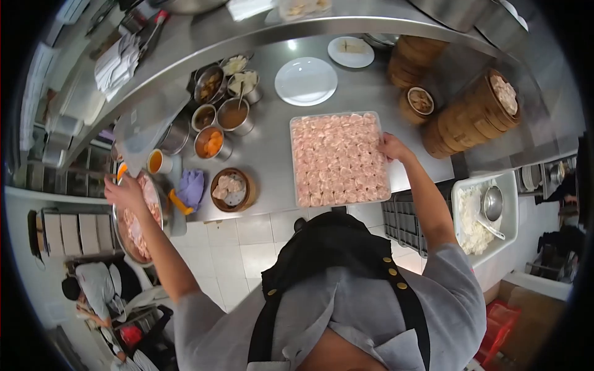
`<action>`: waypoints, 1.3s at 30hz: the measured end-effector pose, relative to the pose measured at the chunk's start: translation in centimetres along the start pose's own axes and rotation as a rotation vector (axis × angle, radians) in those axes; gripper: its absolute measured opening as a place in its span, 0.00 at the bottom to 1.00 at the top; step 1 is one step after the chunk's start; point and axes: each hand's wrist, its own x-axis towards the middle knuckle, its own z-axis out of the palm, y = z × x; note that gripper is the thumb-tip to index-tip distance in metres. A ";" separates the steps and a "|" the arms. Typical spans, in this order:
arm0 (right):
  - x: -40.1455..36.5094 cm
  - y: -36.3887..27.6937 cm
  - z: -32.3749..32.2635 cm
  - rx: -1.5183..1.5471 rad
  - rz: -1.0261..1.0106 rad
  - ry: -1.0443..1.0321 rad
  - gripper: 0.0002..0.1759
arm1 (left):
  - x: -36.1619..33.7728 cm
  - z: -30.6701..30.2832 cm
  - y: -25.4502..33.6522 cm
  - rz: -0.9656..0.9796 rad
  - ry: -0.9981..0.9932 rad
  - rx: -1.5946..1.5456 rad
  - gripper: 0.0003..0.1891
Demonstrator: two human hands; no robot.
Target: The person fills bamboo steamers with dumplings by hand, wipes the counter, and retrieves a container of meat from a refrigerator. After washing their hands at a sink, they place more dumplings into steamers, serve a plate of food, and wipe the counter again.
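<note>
Kitchen counter (pixel 266 154) with a full dumpling tray (pixel 293 157) at the right hand (pixel 396 148)

Pale floor tiles (pixel 257 238) show below the stainless-steel counter, and a co-worker (pixel 99 284) in a black cap bends over at lower left. Along the counter's far side runs a steel shelf (pixel 309 23).

Tall stacked bamboo steamers (pixel 470 117) lean at far right, above a white tub (pixel 512 207) of white food too fine to name. Near the middle of the counter's front edge sits the tray, packed with rows of pale pink dumplings. At far left is a steel bowl (pixel 117 229) of raw meat, with a translucent plastic sheet (pixel 151 120) tilted above it.

Smaller things fill the space between: 2 white plates (pixel 306 83), steel containers (pixel 247 128) of ingredients, a small bamboo steamer (pixel 250 195) and a purple cloth (pixel 191 188).

Right fingers bend over the tray's right rim, pinching it, so the tray lies directly left of that hand, touching it. It looks nearly square, without a clear long axis. The left hand (pixel 128 195) is well apart from it, over the bowl by the sheet's lower corner; whether its curled fingers pinch that corner, I cannot tell.
</note>
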 end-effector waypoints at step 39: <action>1.5 -6.3 -0.7 -0.895 -0.548 0.133 0.24 | -30.0 16.2 47.2 0.558 -1.460 -0.730 0.10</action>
